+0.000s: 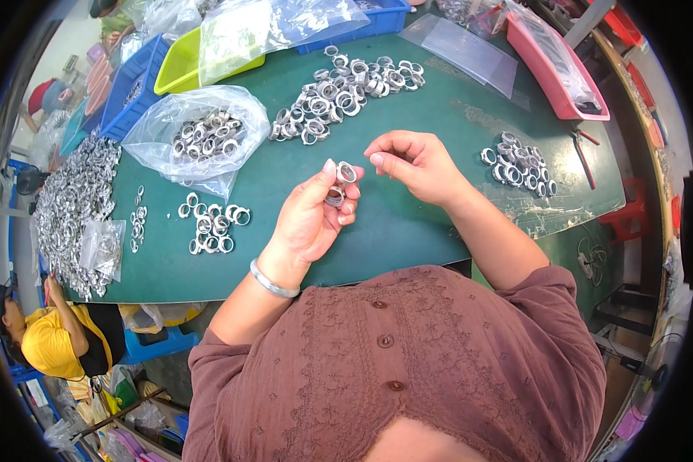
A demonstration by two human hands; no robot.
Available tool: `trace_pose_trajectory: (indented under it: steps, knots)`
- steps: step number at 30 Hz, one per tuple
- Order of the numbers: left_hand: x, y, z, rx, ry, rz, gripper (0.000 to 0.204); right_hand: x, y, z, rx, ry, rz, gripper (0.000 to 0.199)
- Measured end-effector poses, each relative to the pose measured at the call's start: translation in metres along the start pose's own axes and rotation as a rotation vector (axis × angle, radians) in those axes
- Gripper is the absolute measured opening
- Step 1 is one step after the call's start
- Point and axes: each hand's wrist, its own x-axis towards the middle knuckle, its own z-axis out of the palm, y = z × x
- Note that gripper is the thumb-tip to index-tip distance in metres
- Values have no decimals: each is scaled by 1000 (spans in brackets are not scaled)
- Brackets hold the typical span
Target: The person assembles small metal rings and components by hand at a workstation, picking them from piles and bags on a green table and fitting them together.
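My left hand (pixel 304 219) is closed around silvery metal rings. One ring (pixel 346 166) sits up at the thumb and fingertips, and another lies lower against the fingers. Just to the right, my right hand (pixel 427 171) has its thumb and index finger pinched together, apart from the rings; anything between them is too small to make out. Beyond both hands a big heap of similar rings (pixel 331 100) spreads over the green table (pixel 408 223). A smaller group of rings (pixel 214 229) lies left of my left hand, and another pile of rings (pixel 520 165) is right of my right forearm.
A clear plastic bag (pixel 150 135) holds more rings at the left. Past it a mass of small metal parts (pixel 69 200) covers the table end. Blue and lime bins (pixel 179 69) stand at the back, a pink bin (pixel 585 108) and pliers (pixel 584 158) at the right. A person in yellow (pixel 54 344) sits left.
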Motion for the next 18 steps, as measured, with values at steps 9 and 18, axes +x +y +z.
trace_pose_trajectory:
  steps: [9, 18]
  knots:
    - [-41, 28, -31, 1489, 456, 553, 15, 18, 9, -17, -424, -64, 34, 18]
    - [-70, 45, -65, 2060, 764, 405, 32, 86, 27, -16, -1062, 72, -316, 21]
